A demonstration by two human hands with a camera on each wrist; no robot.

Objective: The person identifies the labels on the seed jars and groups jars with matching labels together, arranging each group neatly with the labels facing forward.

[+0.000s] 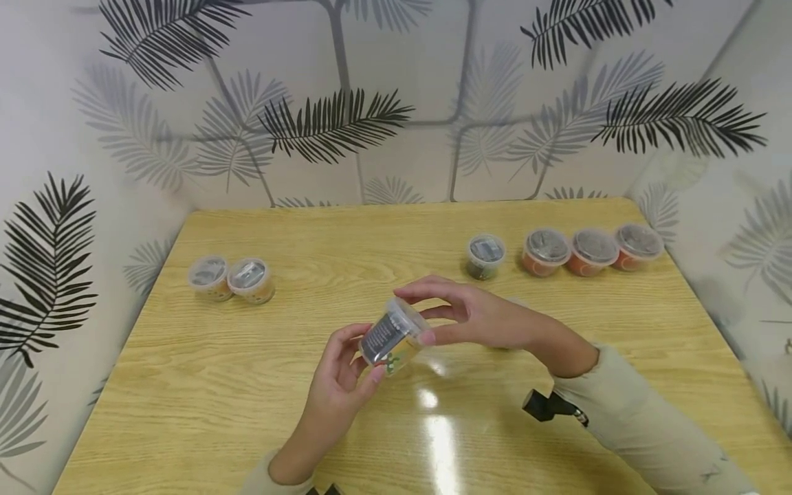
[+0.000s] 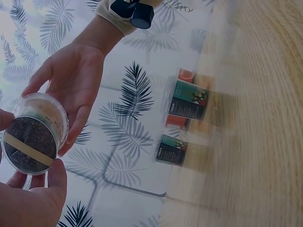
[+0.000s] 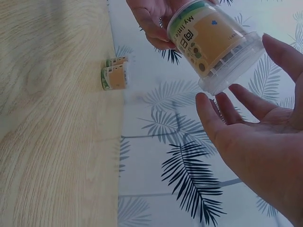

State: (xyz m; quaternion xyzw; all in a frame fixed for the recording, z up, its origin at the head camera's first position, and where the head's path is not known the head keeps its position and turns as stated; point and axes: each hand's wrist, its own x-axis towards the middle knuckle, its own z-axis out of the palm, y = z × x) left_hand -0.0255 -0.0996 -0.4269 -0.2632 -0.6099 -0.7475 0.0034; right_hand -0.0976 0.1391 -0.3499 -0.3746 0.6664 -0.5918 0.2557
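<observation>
A clear plastic cup (image 1: pixel 396 337) with an orange and dark printed label is held tilted above the table (image 1: pixel 235 392). My left hand (image 1: pixel 337 378) grips it round its lower end, thumb on the near side. At the lidded end, my right hand (image 1: pixel 476 316) holds the rim between thumb and fingertips. The right wrist view shows the lid (image 3: pixel 232 71) between those fingertips. Dark, crumbly contents (image 2: pixel 31 146) crossed by a tan strip show through the cup's base in the left wrist view.
Two orange-labelled cups (image 1: pixel 250 280) stand side by side at the back left. Toward the back right are a dark green cup (image 1: pixel 485 256) and three red cups (image 1: pixel 592 252). Another lidded cup (image 1: pixel 518 301) is mostly hidden behind my right forearm. A patterned wall (image 1: pixel 408 158) borders the table.
</observation>
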